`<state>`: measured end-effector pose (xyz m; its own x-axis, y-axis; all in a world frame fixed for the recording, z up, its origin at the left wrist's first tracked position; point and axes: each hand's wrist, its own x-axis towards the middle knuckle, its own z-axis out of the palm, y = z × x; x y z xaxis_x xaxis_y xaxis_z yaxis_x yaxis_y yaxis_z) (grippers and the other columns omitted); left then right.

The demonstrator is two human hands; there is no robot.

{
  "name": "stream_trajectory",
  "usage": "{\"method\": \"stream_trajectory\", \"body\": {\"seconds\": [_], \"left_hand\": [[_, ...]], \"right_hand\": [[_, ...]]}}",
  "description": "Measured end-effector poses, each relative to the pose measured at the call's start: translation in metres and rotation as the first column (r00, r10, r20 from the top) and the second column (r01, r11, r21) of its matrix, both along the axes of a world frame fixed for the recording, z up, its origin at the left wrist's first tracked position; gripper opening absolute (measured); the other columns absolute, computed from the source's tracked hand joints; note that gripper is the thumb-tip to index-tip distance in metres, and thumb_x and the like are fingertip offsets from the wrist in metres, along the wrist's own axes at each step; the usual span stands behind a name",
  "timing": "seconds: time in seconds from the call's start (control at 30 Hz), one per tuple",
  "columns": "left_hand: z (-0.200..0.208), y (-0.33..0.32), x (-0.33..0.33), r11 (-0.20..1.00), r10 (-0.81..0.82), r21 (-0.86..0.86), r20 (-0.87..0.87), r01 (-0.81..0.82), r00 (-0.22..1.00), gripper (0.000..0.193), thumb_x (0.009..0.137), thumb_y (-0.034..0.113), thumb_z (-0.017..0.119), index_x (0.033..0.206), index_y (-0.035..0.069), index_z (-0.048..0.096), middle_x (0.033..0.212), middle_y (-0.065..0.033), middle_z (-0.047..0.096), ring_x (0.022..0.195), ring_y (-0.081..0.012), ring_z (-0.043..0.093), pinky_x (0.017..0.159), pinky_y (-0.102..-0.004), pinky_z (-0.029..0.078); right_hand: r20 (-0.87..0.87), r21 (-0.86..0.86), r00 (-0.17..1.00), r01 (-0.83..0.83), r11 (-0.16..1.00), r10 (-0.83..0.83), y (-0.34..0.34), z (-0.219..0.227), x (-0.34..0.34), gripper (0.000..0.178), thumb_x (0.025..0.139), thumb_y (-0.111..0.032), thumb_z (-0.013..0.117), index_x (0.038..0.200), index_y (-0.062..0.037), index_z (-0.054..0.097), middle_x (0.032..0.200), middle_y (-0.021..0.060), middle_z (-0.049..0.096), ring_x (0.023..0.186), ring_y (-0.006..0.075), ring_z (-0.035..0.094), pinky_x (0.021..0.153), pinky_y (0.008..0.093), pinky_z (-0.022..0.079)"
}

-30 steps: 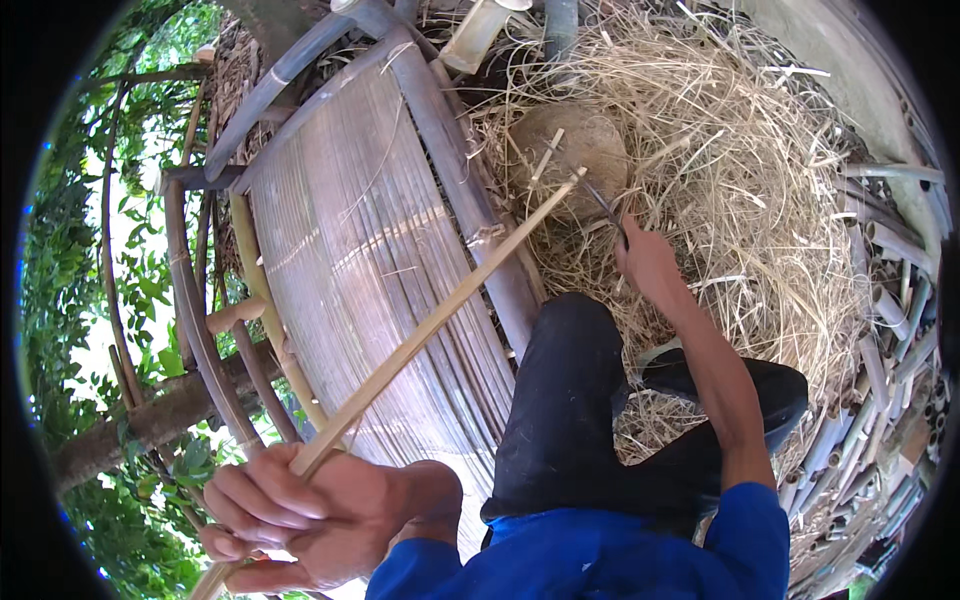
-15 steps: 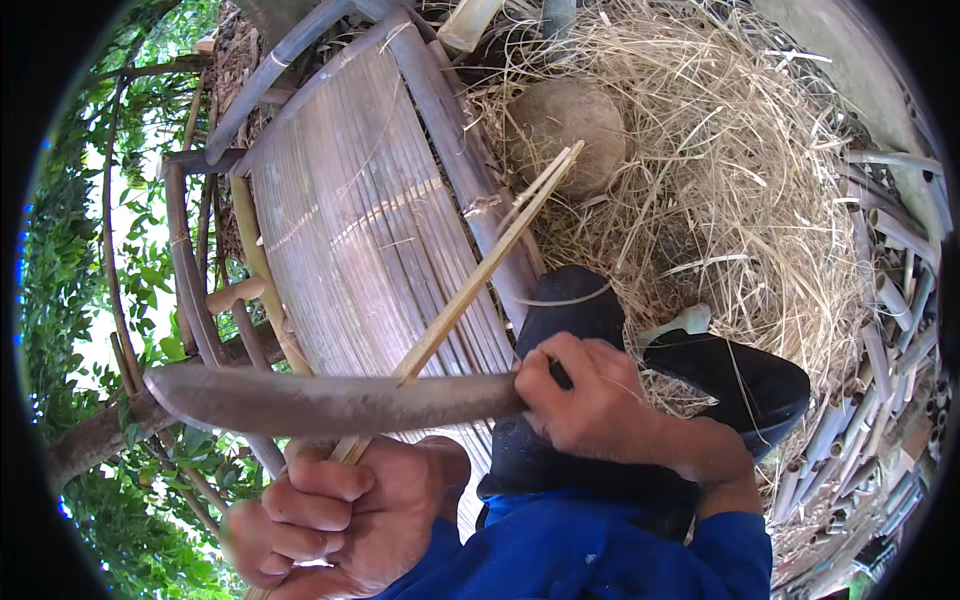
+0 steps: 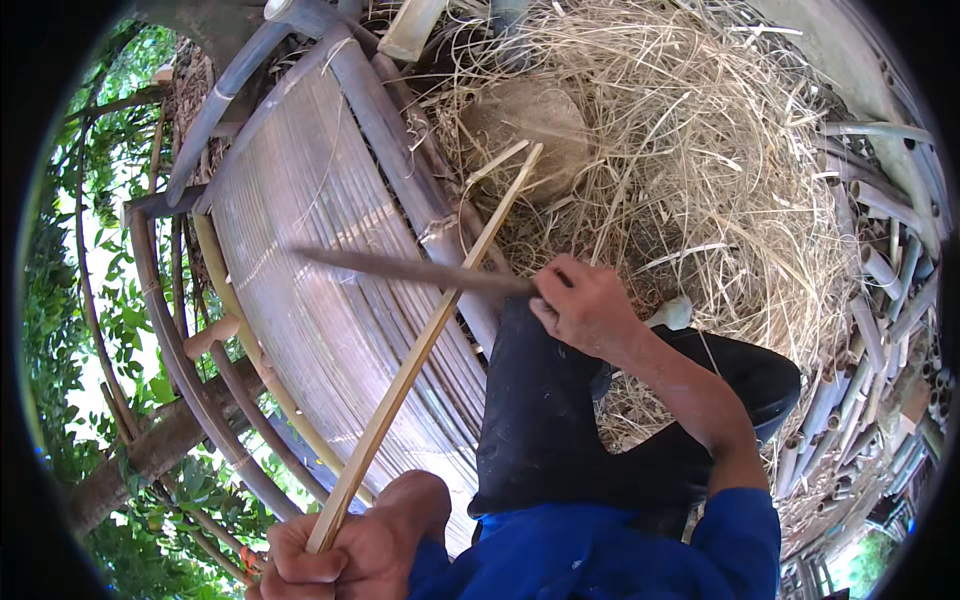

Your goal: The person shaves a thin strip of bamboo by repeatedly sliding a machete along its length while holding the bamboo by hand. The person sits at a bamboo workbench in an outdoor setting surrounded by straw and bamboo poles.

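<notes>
My left hand (image 3: 335,550) is closed round the lower end of a long bamboo strip (image 3: 385,408), which slants up and away to the right. Near its far tip a thin sliver (image 3: 497,163) splits off to one side. In my right hand (image 3: 588,305) is a machete (image 3: 415,268), fingers wrapped round its handle, which is mostly hidden. Its dark blade points left, seen nearly edge-on and blurred by motion. The blade crosses the strip on its upper half; whether it bites into the strip I cannot tell.
A slatted bamboo bench (image 3: 310,210) stands to the left, its thick frame pole beside my dark-trousered legs (image 3: 540,430). A round wooden block (image 3: 530,135) sits among heaped shavings (image 3: 690,130). Cut bamboo poles (image 3: 880,270) are stacked at the right. Green leaves (image 3: 140,370) show beyond the railing.
The machete has moved up along the strip, away from my left hand, and its blade has turned edge-on. My left hand has dropped lower, and the sliver stands further from the strip.
</notes>
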<state>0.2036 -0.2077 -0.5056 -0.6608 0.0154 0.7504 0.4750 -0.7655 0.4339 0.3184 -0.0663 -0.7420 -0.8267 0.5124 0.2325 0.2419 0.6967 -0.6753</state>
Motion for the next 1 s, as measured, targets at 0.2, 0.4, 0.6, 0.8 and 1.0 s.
{"method": "stream_trajectory", "body": {"seconds": [0.2,0.4,0.6,0.8,1.0], "left_hand": [[0.002,0.008,-0.006,1.000,0.020,-0.023,0.001,-0.020,1.000,0.035,0.109,0.039,0.038,0.083,0.017,0.043,0.066,0.0060,0.030,0.050,-0.0071,0.026,0.042,-0.0236,0.019],[-0.005,0.002,-0.018,0.999,-0.047,0.019,-0.037,0.048,0.998,0.032,0.109,0.030,0.036,0.080,0.015,0.040,0.065,0.0068,0.030,0.049,-0.0064,0.024,0.043,-0.0233,0.020],[0.000,0.001,-0.024,0.994,-0.016,0.111,-0.018,0.018,1.000,0.029,0.106,0.020,0.038,0.078,0.014,0.040,0.065,0.0073,0.030,0.049,-0.0049,0.025,0.042,-0.0227,0.022],[-0.001,-0.003,-0.039,0.979,0.002,0.203,-0.019,0.002,1.000,0.024,0.103,0.014,0.041,0.078,0.014,0.040,0.064,0.0083,0.028,0.047,-0.0041,0.024,0.041,-0.0221,0.021],[-0.003,0.021,-0.049,0.776,-0.258,0.555,-0.154,0.299,0.954,0.028,0.100,0.007,0.042,0.073,0.015,0.037,0.059,0.0100,0.026,0.042,-0.0007,0.024,0.037,-0.0185,0.017]], "right_hand": [[0.158,-0.016,0.971,0.184,0.983,-0.179,0.062,-0.111,-0.010,0.017,0.092,-0.018,0.062,0.104,-0.0074,0.054,0.081,0.0149,0.060,0.065,0.0341,0.066,0.055,0.0444,0.055],[0.053,-0.025,0.998,0.014,1.000,-0.013,0.041,-0.074,-0.022,0.017,0.094,-0.018,0.060,0.104,-0.0080,0.051,0.081,0.0169,0.062,0.068,0.0366,0.067,0.056,0.0459,0.055],[0.462,-0.090,0.858,0.297,0.951,-0.224,0.090,-0.173,-0.007,0.026,0.092,-0.022,0.063,0.110,-0.0079,0.050,0.085,0.0197,0.064,0.071,0.0389,0.068,0.060,0.0496,0.055],[0.394,-0.036,0.896,0.238,0.971,-0.205,0.084,-0.176,0.003,0.027,0.093,-0.021,0.060,0.114,-0.0079,0.050,0.089,0.0242,0.065,0.076,0.0440,0.067,0.064,0.0529,0.055],[0.404,-0.074,0.905,0.175,0.982,-0.130,0.075,-0.127,0.002,0.022,0.093,-0.016,0.059,0.112,-0.0064,0.052,0.085,0.0168,0.065,0.064,0.0334,0.067,0.057,0.0446,0.058]]}}
